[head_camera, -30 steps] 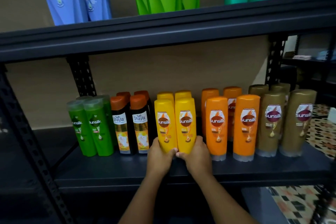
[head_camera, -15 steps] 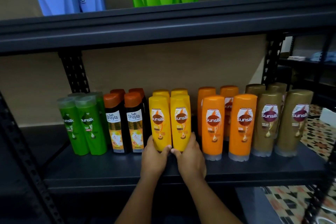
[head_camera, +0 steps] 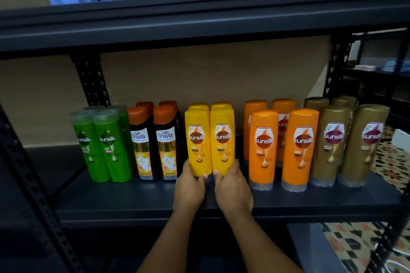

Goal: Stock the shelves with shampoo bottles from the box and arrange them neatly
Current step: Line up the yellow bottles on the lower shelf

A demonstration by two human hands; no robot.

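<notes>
Both hands grip the front yellow bottles at their bases on the shelf [head_camera: 288, 197]: the left hand [head_camera: 189, 186] wraps the left yellow bottle [head_camera: 198, 142], the right hand [head_camera: 233, 186] the right one [head_camera: 223, 139], the pair touching side by side. A hard push back could knock the yellow bottles behind; a sideways nudge could tip the black bottles [head_camera: 166, 142] just beside or the orange ones [head_camera: 263, 148] nearby. No box is in view
</notes>
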